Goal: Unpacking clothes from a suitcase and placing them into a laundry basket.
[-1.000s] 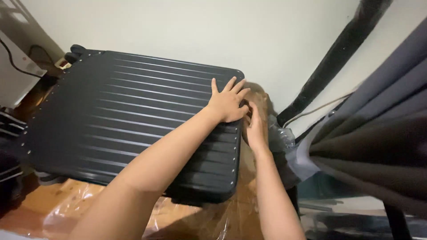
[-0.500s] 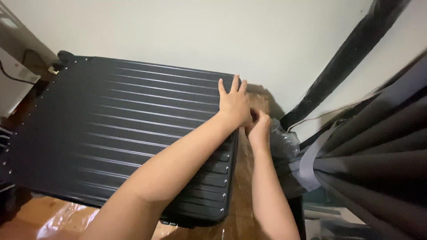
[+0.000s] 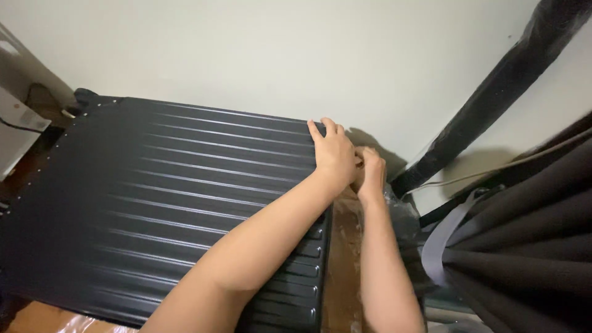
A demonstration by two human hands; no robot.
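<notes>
My right hand [image 3: 370, 169] has climbed to the suitcase [image 3: 166, 197] corner, fingers curled shut beside my left hand [image 3: 335, 154], which presses flat, fingers spread, steadying the shell beneath.

Looks like a room in a home — bedroom or storage corner, can't tell which. Plain off-white wall [image 3: 259, 55], dark grey curtain [image 3: 524, 246] gathered with a grey tie-back [image 3: 441, 237] at the right, a big dark ribbed hard-shell suitcase [image 3: 154, 203] lying flat on something brown wrapped in clear plastic film [image 3: 345, 265]. A long black wrapped pole [image 3: 487, 98] leans against the wall, and a white box with a cable [image 3: 15, 120] sits at the left edge — household clutter, no work benches or shop fittings.
</notes>
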